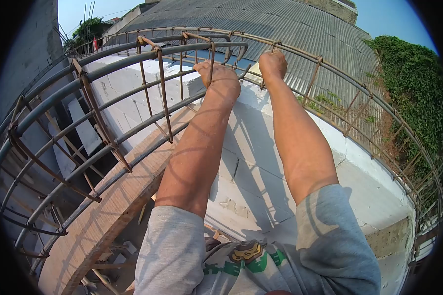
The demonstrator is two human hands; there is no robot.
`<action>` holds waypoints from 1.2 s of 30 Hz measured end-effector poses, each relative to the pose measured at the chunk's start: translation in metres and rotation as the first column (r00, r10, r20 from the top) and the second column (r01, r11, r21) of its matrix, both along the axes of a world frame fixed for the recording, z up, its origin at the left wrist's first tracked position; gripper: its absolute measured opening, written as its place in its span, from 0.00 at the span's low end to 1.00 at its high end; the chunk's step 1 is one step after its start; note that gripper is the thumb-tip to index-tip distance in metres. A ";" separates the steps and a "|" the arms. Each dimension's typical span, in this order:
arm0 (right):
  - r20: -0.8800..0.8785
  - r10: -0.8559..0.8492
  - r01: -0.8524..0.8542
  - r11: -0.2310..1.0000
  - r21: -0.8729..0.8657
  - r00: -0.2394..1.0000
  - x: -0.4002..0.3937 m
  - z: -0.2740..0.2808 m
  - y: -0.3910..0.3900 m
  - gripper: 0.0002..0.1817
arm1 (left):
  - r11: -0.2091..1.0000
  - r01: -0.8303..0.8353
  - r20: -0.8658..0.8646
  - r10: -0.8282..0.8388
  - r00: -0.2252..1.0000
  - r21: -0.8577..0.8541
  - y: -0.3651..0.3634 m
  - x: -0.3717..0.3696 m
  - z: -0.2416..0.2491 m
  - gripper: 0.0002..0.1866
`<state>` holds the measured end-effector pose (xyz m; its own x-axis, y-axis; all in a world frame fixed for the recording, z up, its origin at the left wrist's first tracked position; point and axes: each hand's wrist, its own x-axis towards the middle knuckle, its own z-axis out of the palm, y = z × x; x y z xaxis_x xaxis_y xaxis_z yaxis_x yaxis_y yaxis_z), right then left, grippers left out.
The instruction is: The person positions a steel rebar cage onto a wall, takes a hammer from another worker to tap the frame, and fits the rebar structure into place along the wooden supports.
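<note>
My left hand [220, 81] is closed among the bars near the hooked ends of the left rebar cage [155, 51]. A thin rusty stirrup [211, 61] crosses in front of its knuckles, and what its fingers grip is hidden. To its right, my right hand [273, 65] is raised in a fist at the far rebar cage [320, 60], just under the top bar. A stirrup shows above and below that fist, which is wrapped around it. Both arms reach forward over a white block wall [251, 142].
A curved wooden board [103, 226] runs below the left cage. Beyond the wall lies a corrugated roof [261, 24], with leafy vines [408, 73] at right. A grey wall [24, 44] rises at left. Loose timber and block pieces lie under the board.
</note>
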<state>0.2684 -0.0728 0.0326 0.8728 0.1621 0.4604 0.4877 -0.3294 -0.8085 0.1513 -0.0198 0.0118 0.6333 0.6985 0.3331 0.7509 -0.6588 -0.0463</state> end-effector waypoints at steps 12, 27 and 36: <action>-0.031 0.324 -0.322 0.914 -0.246 0.945 0.035 -0.001 0.004 0.19 | 0.932 0.347 0.949 -0.197 0.246 0.104 -0.082 -0.087 -0.089 0.12; -0.146 0.566 -0.567 0.823 0.040 0.811 0.020 -0.015 -0.011 0.16 | 0.990 -0.135 0.965 0.069 0.253 -0.036 -0.043 -0.082 -0.074 0.32; -0.083 0.510 -0.516 0.853 -0.075 0.856 0.008 -0.011 -0.017 0.16 | 0.956 0.254 0.954 0.068 0.293 -0.146 -0.094 -0.086 -0.108 0.27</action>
